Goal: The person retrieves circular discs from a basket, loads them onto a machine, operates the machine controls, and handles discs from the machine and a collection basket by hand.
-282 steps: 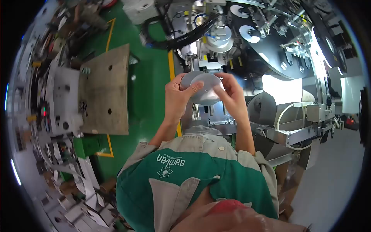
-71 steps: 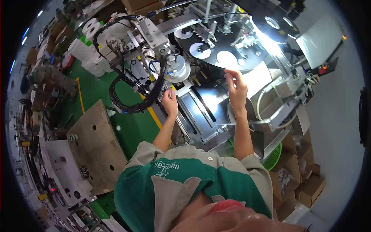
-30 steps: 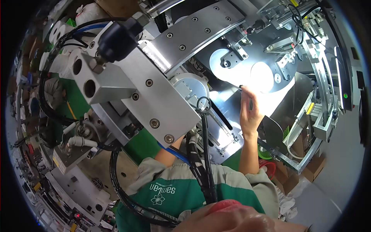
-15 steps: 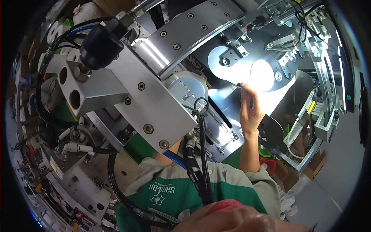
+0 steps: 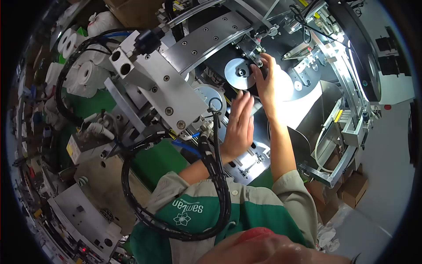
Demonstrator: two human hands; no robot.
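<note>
My left hand (image 5: 238, 127) reaches up past the black cables, its fingers stretched out and tips near the lower edge of a pale round disc (image 5: 234, 75). Nothing can be made out in its grasp. To the right of that disc is my right hand (image 5: 267, 83), thumb and forefinger apart beside a small metal fitting. Its thumb is close to the disc's right edge; contact is unclear. The disc lies on a dark round plate (image 5: 303, 66) around a black hub. A brightly lit, washed-out round area (image 5: 285, 83) shows behind my right wrist.
A metal machine arm (image 5: 176, 94) crosses at the left, with looped black cables (image 5: 127, 187) hanging over my left forearm. A metal frame (image 5: 347, 154) stands at the right, above cardboard boxes (image 5: 353, 189). White rolls (image 5: 85, 77) are at the upper left.
My left hand has come out from behind the machine arm towards the disc. My right hand has moved up and left, from the plate's lower edge to the fitting. The view has shifted.
</note>
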